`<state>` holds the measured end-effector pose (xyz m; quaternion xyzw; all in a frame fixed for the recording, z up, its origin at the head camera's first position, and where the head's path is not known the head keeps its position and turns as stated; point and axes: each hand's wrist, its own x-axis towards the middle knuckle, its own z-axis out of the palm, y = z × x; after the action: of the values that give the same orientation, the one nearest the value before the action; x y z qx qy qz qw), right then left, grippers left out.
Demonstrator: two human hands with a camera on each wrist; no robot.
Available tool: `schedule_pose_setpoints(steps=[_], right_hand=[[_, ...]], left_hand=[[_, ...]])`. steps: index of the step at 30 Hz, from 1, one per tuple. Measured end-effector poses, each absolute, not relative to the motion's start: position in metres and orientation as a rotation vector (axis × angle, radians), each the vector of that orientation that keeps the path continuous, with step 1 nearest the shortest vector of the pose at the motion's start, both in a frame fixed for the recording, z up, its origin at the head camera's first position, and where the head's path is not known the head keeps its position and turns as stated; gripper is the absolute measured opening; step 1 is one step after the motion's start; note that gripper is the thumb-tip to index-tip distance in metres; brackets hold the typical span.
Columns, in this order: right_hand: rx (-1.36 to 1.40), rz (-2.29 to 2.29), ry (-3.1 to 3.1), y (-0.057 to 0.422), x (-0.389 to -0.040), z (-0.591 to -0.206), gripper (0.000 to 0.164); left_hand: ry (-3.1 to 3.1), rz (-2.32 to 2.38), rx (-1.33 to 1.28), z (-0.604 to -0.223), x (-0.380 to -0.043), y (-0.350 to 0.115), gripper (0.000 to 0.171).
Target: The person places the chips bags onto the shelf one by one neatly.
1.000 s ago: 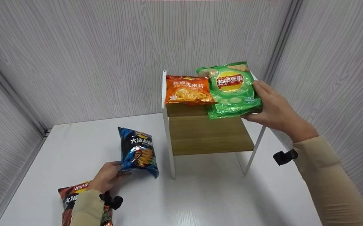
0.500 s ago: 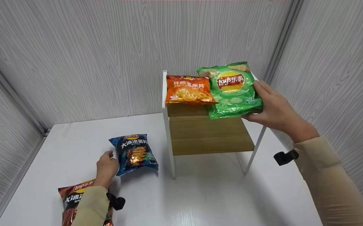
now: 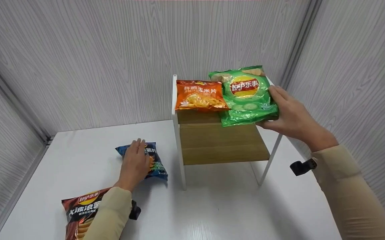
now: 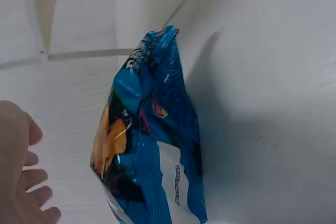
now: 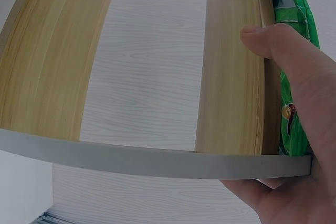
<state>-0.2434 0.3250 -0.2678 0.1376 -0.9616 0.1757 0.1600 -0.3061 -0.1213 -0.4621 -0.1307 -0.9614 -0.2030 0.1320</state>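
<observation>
My left hand (image 3: 134, 166) is over a blue bag of potato chips (image 3: 159, 168) on the white table, its fingers extended across the bag in the head view. In the left wrist view, the bag (image 4: 157, 129) shows its blue back with a white label, and my fingers (image 4: 34, 179) are spread to its left. My right hand (image 3: 290, 115) grips the right side of a small wooden shelf (image 5: 231, 77), thumb under the top board. A green bag of chips (image 3: 245, 105) leans on that board, its right edge against this hand.
An orange bag of corn chips (image 3: 200, 96) sits on the shelf's top left. A red and black bag of chips (image 3: 82, 210) lies at the table's front left, partly behind the left sleeve. Grey wood-grain walls (image 3: 112, 60) close in the back and sides.
My left hand has let go of the blue bag, which dropped flatter onto the table, then moved forward and right over it. The right hand, green bag and shelf stay put.
</observation>
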Motion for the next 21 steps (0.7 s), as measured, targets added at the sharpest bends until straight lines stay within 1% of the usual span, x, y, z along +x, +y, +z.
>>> schedule_pose_setpoints(steps=[2,5,10,13,17,21], right_hand=[[0.393,0.502,-2.747,0.325,-0.243,-0.268,0.107],[0.400,0.502,-2.740,0.326,-0.244,-0.268,0.106],[0.442,0.493,-2.709,0.326,-0.244,-0.268,0.104],[0.457,0.491,-2.697,0.326,-0.245,-0.267,0.104],[0.451,0.473,-2.693,0.327,-0.244,-0.267,0.105],[0.441,0.465,-2.703,0.327,-0.245,-0.268,0.105]], left_hand=[[-2.813,-0.489,-0.444,-0.466,-0.308,-0.115,0.059],[-2.868,-0.402,-0.480,-0.473,-0.311,-0.109,0.068],[-2.945,-0.319,-0.453,-0.489,-0.310,-0.108,0.097],[-2.958,-0.290,-0.448,-0.497,-0.309,-0.110,0.108],[-2.933,-0.307,-0.453,-0.507,-0.309,-0.114,0.114],[-2.903,-0.345,-0.450,-0.519,-0.307,-0.116,0.115]])
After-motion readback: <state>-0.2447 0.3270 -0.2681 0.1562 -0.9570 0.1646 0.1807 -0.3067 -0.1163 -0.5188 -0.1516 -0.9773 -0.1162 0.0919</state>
